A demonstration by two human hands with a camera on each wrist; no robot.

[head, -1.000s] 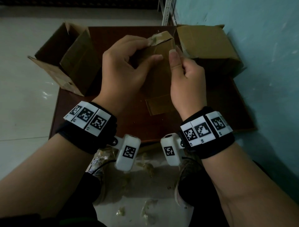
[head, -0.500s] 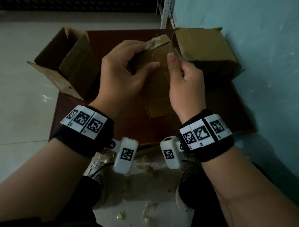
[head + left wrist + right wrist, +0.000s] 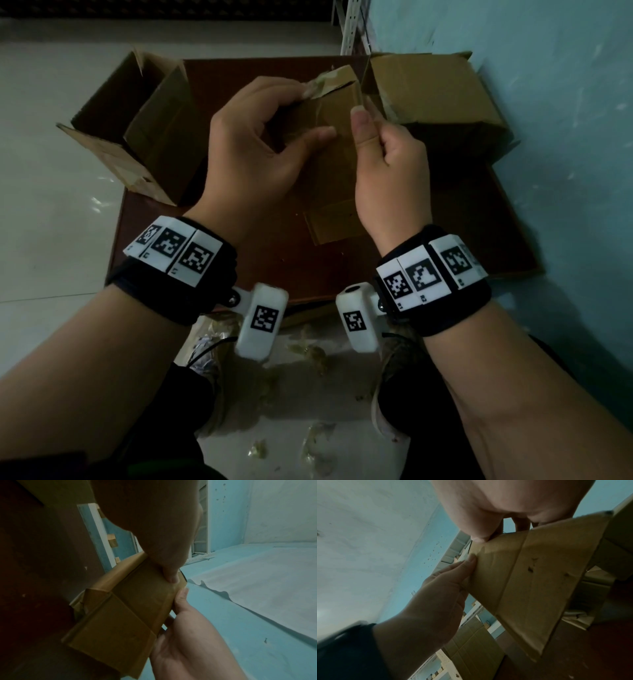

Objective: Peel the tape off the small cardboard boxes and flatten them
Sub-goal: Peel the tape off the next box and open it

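Three cardboard boxes out here: one held up centre (image 3: 337, 113), one open far left (image 3: 137, 130), one far right (image 3: 435, 99).

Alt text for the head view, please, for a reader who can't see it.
Two hands hold up a small cardboard box: the left hand grips it while the right hand pinches at its right edge. An open box and a closed box sit on a brown board.

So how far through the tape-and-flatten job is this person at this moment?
Partway. Done: tape scraps lie on the floor, and the opened box at left stands with flaps up, not flattened. In hand: the left hand holds the small box while the right hand pinches at its edge. Left: the closed box by the wall, plus flattening.
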